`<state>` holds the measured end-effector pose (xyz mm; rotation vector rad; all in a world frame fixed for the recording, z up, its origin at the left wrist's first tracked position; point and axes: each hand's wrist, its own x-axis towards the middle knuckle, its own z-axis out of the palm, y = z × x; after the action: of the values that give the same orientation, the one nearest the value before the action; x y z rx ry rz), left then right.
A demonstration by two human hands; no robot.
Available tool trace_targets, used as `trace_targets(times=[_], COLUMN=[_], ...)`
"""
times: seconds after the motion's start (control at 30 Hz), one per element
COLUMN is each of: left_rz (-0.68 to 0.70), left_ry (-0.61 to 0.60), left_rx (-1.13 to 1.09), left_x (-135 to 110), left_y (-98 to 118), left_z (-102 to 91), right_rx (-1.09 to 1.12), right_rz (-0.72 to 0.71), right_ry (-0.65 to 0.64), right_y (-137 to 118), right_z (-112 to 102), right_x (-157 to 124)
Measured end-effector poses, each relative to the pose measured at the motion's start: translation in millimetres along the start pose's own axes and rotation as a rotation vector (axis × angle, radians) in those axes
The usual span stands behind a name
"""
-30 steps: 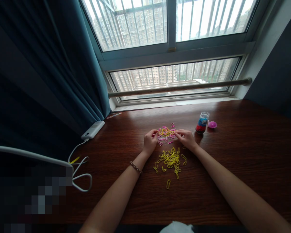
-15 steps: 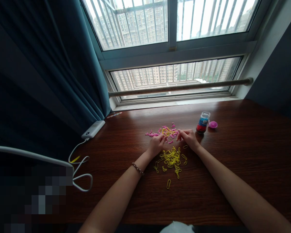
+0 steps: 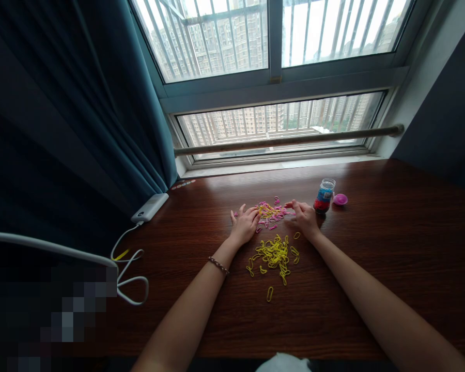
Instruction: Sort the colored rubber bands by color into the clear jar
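Left hand [image 3: 245, 226]: palm down, fingers spread, at left edge of mixed pink-and-yellow loop pile [image 3: 272, 211].
Right hand [image 3: 304, 217]: fingers extended, at pile's right edge; nothing gripped.
Yellow loop pile [image 3: 274, 254]: on wooden table [image 3: 372, 268], nearer the person, between wrists.
Glass jar [image 3: 324, 196]: just beside right hand; pink lid [image 3: 340, 199] beside it.

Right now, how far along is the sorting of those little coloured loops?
Done: a pile of yellow loops lies apart, nearer the person. In hand: the left hand and right hand are at the mixed pile of pink and yellow. Left: that mixed pile holds plenty of both colours. The jar stands open, its lid beside it.
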<state>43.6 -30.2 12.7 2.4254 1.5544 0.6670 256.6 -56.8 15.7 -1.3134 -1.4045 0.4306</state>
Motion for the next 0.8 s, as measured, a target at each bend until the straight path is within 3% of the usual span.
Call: trace_targets(times=[0.07,0.43,0.67,0.8], left_rz=[-0.001,-0.011,0.061,-0.051], left_ry=[0.004,0.055,0.324,0.439], left_rx=[0.013,0.009,-0.189,-0.324], left_x=[-0.2,-0.5,0.0,0.6], left_y=[0.3,0.7,-3.1,-11.0], left_z=[0.0,-1.2,-4.7,-3.3], right_rx=[-0.104,-0.329,-0.366,-0.358], right_rz=[-0.040,-0.179,-0.135,-0.133], right_ry=[0.007,-0.235,-0.232,-0.233], right_y=[7.4,12.6,17.3,17.5], right_z=[0.1,6.3,9.3,9.3], right_x=[1.4,1.5,-0.1,1.4])
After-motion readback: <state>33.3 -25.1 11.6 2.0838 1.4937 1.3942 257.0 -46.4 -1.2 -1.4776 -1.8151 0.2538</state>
